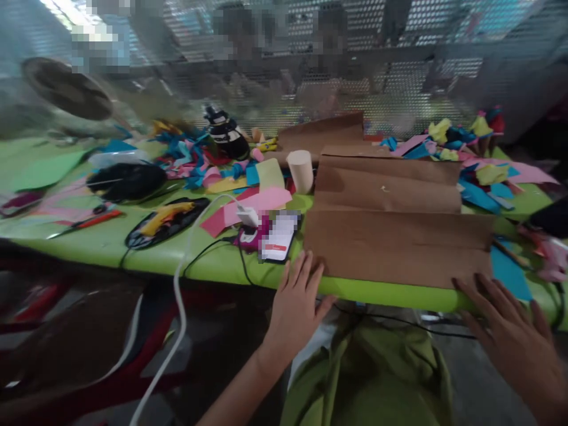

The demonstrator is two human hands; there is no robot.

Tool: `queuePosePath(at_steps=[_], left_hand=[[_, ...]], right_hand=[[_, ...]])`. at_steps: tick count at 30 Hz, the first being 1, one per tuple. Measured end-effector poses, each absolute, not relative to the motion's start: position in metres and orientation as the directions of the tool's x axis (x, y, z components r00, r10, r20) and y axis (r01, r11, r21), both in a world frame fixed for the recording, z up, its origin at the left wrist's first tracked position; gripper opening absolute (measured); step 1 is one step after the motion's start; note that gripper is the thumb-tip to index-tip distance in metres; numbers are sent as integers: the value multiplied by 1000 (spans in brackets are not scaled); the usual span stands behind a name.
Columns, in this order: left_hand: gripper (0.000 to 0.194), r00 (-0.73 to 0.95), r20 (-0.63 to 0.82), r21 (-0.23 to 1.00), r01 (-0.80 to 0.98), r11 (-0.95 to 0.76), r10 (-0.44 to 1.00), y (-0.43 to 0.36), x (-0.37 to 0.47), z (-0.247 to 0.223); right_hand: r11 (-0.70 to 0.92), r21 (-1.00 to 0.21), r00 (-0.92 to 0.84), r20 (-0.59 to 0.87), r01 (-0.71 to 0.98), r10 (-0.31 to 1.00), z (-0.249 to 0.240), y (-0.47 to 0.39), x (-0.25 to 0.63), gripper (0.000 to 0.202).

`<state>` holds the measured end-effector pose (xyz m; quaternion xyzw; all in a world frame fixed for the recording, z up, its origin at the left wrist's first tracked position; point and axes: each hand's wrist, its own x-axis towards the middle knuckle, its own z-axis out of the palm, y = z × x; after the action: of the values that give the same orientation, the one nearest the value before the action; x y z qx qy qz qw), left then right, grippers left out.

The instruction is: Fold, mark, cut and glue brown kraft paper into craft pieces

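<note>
A sheet of brown paper (399,245) with crosswise folds lies on the green table (381,291) in front of me. At its lower left corner is my left hand (298,296), fingers spread and nothing held, just below a phone (281,236) with a lit screen. My right hand (510,331) is by the sheet's lower right corner, its fingers also apart and holding nothing, near a blue paper piece (510,273). Behind the phone stands a pale cylinder (301,171), close to the brown paper's left edge.
Left of the phone are a purple power strip (252,239) with a white cable, a black oval tray (166,222) and an orange-handled tool (95,219). Coloured paper scraps, a black bottle (228,136) and a black bag (126,180) sit farther back. A fan (66,89) stands back left.
</note>
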<state>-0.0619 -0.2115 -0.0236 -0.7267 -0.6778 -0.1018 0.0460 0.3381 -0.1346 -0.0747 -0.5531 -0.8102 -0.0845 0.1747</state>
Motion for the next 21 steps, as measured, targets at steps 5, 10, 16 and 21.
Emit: queuePosePath(at_steps=[5, 10, 16, 21], left_hand=[[68, 399, 216, 123, 894, -430, 891, -170, 2, -10], [68, 536, 161, 158, 815, -558, 829, -139, 43, -34], [65, 539, 151, 55, 833, -551, 829, -136, 28, -46], [60, 553, 182, 20, 824, -566, 813, -137, 14, -43]], right_hand=[[378, 13, -364, 304, 926, 880, -72, -132, 339, 52], [384, 21, -373, 293, 923, 881, -63, -134, 324, 57], [514, 14, -507, 190, 858, 841, -59, -130, 320, 62], [397, 6, -377, 333, 918, 864, -59, -111, 362, 44]])
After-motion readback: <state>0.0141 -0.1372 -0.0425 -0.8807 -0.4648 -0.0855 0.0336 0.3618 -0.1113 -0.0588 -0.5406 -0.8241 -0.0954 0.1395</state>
